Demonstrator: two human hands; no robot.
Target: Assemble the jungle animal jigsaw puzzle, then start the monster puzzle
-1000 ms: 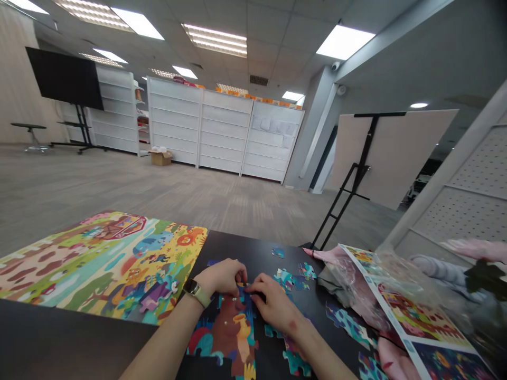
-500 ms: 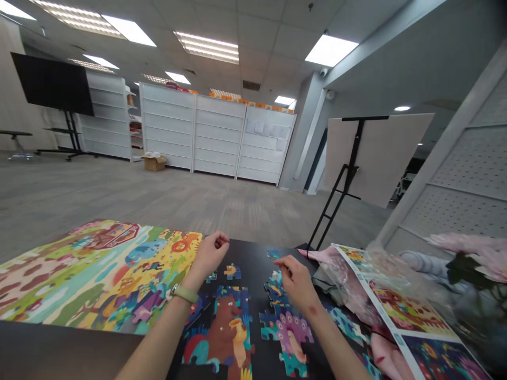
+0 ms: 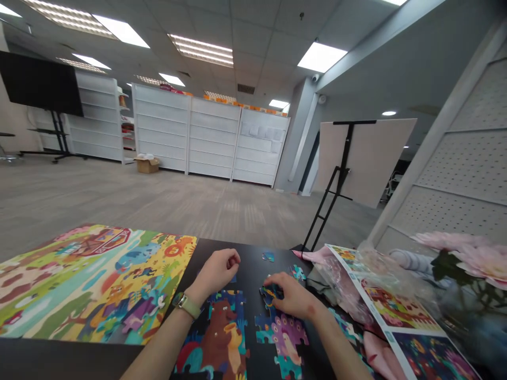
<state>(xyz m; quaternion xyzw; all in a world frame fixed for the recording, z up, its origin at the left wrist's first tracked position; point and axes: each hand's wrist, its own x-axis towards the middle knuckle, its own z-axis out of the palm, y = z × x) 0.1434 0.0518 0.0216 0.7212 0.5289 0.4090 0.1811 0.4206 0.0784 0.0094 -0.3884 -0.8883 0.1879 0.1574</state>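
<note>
My right hand (image 3: 291,296) has its fingers closed around the edges of a dark blue puzzle piece (image 3: 269,296), just above a joined section with a purple peacock-like creature (image 3: 287,335). My left hand (image 3: 217,272) is curled over the table above the joined bear section (image 3: 225,332); whatever its fingers may hold is hidden. A bit of blue piece (image 3: 233,278) shows below that hand. Farther off lies a small loose blue piece (image 3: 268,256), and a teal piece (image 3: 298,272) sits beyond my right hand.
A large colourful finished-looking picture (image 3: 106,285) covers the table's left, with several loose pieces (image 3: 138,314) on it. At right are a printed reference sheet (image 3: 420,311), clear plastic wrapping (image 3: 380,269), pink cloth and flowers (image 3: 471,253). An easel (image 3: 336,184) stands behind the table.
My right hand has come down and nearer, onto the dark blue piece. My left hand has shifted right and lower, covering the small loose pieces there. The teal piece now shows beyond my right hand.
</note>
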